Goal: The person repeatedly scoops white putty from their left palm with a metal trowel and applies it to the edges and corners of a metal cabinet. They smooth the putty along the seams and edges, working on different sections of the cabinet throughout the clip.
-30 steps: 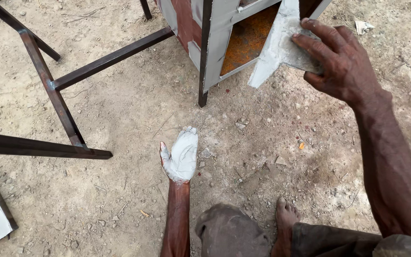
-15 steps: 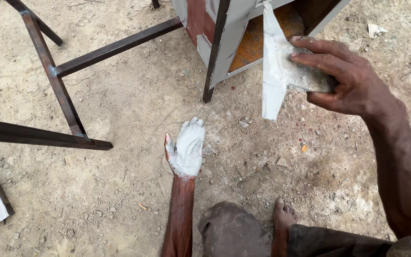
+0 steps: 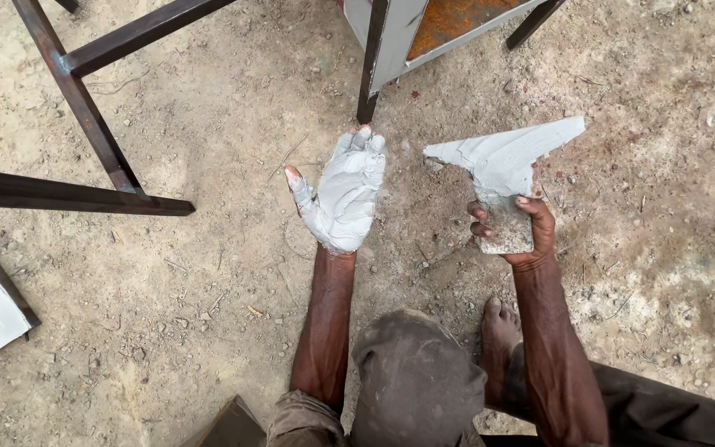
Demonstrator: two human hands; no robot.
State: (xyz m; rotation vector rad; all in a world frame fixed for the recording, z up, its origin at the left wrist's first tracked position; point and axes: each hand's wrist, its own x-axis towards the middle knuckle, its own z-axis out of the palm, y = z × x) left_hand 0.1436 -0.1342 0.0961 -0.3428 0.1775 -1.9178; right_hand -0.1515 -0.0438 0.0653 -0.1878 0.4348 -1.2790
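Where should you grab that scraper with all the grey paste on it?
Best by the narrow bottom end of the scraper, coming from below, just as the right hand holds it. The wide top is smeared with wet grey paste and flares out to thin points, while the lower part is bare and small enough for fingers to wrap. The left hand is open and paste-coated.

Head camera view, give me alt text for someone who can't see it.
A person's right hand holds a flat scraper smeared with grey putty, while the open left hand, palm coated in the same putty, hovers over sandy ground beside a dark metal frame.
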